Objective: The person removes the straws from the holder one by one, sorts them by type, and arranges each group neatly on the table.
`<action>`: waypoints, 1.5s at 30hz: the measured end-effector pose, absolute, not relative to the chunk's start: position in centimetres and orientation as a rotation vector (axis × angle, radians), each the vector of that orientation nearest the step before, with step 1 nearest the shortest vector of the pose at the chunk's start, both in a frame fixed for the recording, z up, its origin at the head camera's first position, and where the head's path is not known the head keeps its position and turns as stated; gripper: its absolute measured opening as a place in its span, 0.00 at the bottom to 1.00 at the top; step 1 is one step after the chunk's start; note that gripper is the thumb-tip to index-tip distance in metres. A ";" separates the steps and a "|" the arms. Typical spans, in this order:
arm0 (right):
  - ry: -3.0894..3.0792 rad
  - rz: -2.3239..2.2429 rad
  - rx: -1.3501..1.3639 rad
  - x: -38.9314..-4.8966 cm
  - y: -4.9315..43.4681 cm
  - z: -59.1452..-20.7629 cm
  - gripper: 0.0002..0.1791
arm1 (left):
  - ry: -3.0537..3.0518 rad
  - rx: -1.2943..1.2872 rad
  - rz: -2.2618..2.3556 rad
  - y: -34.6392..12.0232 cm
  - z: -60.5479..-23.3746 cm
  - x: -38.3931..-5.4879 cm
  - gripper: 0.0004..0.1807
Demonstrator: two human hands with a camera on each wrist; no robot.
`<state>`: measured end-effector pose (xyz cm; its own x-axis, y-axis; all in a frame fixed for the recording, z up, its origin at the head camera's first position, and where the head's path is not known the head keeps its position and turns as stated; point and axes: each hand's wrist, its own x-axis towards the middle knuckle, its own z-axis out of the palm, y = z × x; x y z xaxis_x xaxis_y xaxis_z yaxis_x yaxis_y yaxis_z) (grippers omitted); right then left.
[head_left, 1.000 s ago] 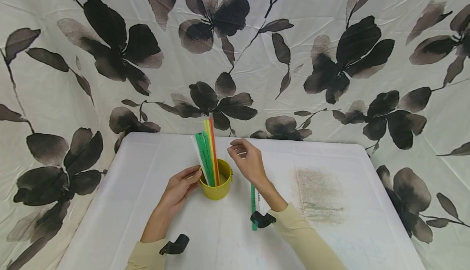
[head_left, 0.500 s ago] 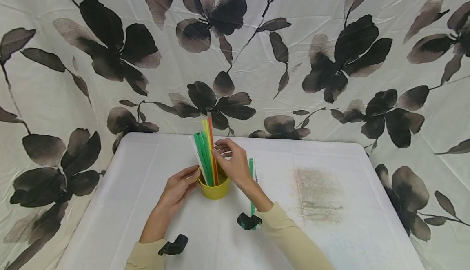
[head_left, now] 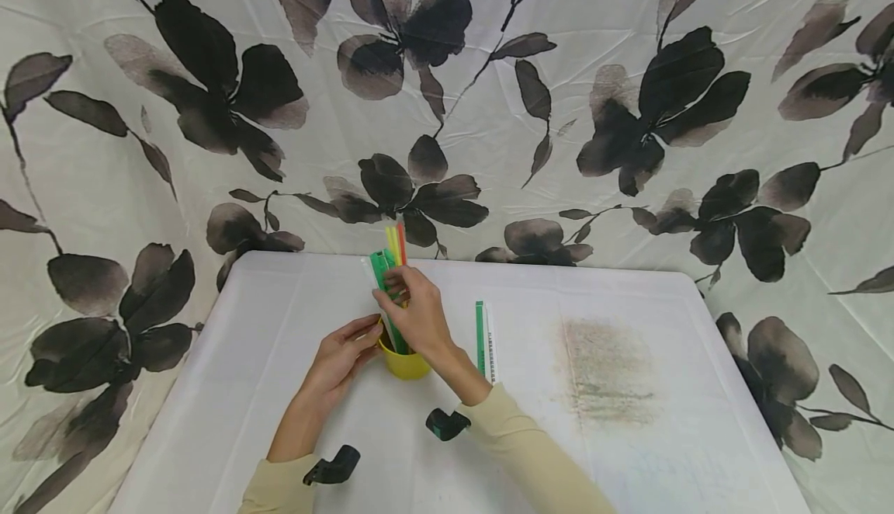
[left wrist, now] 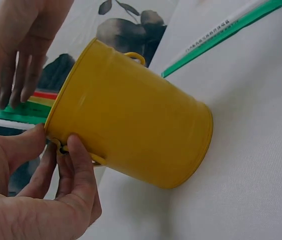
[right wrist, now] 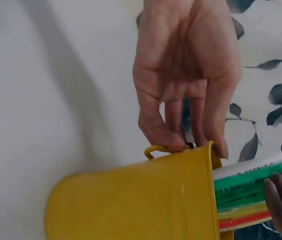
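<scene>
A small yellow bucket (head_left: 407, 367) with little side handles stands on the table, holding several long, thin strips. Green strips (right wrist: 243, 191), a white strip (right wrist: 246, 169), and yellow and red strips (right wrist: 243, 220) rise out of its mouth. My left hand (head_left: 342, 357) pinches the bucket at its rim and side handle, thumb at the rim, fingers by the handle. Over the bucket's mouth, my right hand (head_left: 419, 310) reaches to the green strips. Its thumb and fingers are spread apart on either side of them, and in the head view it covers their middle part.
To the right of the bucket, a green strip (head_left: 480, 337) and a white printed strip (head_left: 491, 347) lie side by side on the white table (head_left: 545, 452). A brownish stain (head_left: 611, 374) marks the cloth farther right. Behind the table hangs a floral curtain (head_left: 510, 110).
My right hand has moved left, from beside the bucket to over its mouth at the strips, uncovering the two strips on the table. My left hand has stayed at the bucket.
</scene>
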<state>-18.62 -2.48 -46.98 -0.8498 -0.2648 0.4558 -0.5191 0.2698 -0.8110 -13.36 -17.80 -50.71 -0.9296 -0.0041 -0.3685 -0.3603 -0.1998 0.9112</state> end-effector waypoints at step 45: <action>-2.356 1.146 0.601 -17.3 -4.0 -45.7 0.09 | 1.827 -0.417 2.220 -17.8 -50.7 -13.2 0.27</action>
